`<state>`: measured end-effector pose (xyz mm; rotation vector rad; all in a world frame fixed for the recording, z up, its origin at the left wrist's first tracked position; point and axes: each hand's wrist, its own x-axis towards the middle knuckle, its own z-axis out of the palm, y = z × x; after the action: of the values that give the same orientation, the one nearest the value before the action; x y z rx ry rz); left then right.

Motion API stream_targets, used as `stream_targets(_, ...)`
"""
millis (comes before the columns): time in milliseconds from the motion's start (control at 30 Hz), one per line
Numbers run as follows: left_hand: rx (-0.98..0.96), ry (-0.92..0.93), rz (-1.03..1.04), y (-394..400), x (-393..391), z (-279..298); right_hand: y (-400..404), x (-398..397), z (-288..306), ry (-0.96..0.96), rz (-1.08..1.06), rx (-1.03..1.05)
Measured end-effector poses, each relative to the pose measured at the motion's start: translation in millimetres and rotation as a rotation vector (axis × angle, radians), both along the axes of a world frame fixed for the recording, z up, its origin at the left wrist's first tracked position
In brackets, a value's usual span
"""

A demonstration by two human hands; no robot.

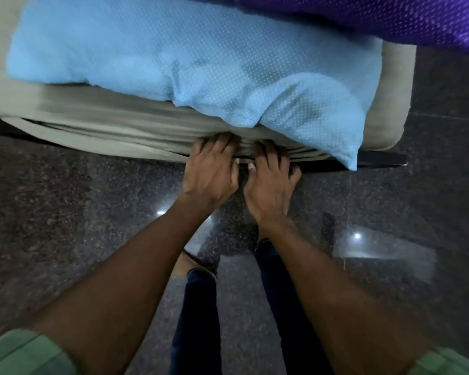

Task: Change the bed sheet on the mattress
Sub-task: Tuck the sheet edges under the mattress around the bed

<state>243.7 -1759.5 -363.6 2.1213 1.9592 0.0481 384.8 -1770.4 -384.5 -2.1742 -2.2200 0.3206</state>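
Observation:
A beige bed sheet covers the mattress, and its side hangs in folds along the near edge. My left hand and my right hand lie side by side at that edge, fingers curled into the bunched sheet where it meets the dark bed frame. The fingertips are hidden in the folds. A light blue dotted pillow lies on the mattress just above both hands, one corner hanging over the edge at the right.
A purple dotted cloth lies at the top right, beyond the pillow. Dark speckled stone floor stretches below the bed. My legs in dark jeans stand close to the bed's edge.

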Motion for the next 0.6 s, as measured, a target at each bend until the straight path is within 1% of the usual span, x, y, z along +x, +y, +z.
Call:
stream_targets(33,-0.015,-0.011,-0.005,3,1,3,3,-6,4,-0.006,-0.034,-0.025)
stream_targets(100,-0.062,-0.009,-0.023,15,0,6,16,-15,13,-0.028,-0.080,-0.140)
stream_targets(200,-0.214,0.109,-0.071,39,-4,6,46,-19,13,-0.047,-0.072,-0.361)
stream_targets(267,-0.306,0.129,-0.074,52,0,4,60,-18,9,-0.015,-0.053,-0.438)
stream_targets(333,-0.356,0.100,-0.077,59,3,1,55,-17,10,0.044,-0.052,-0.385)
stream_targets(400,-0.410,0.058,-0.067,55,0,7,23,-15,18,0.102,-0.072,-0.166)
stream_targets(433,-0.390,0.057,-0.071,52,-5,8,1,-14,19,0.122,-0.106,-0.055)
stream_targets(467,-0.334,0.059,-0.080,45,-11,7,-22,-12,19,0.142,-0.155,0.001)
stream_targets(533,-0.229,0.036,-0.094,27,-20,4,-53,-7,13,0.211,-0.272,-0.041)
stream_targets(567,-0.191,0.022,-0.093,17,-22,1,-59,-5,10,0.227,-0.286,-0.070)
stream_targets(600,-0.156,0.012,-0.081,9,-21,-1,-61,-4,8,0.207,-0.248,-0.087)
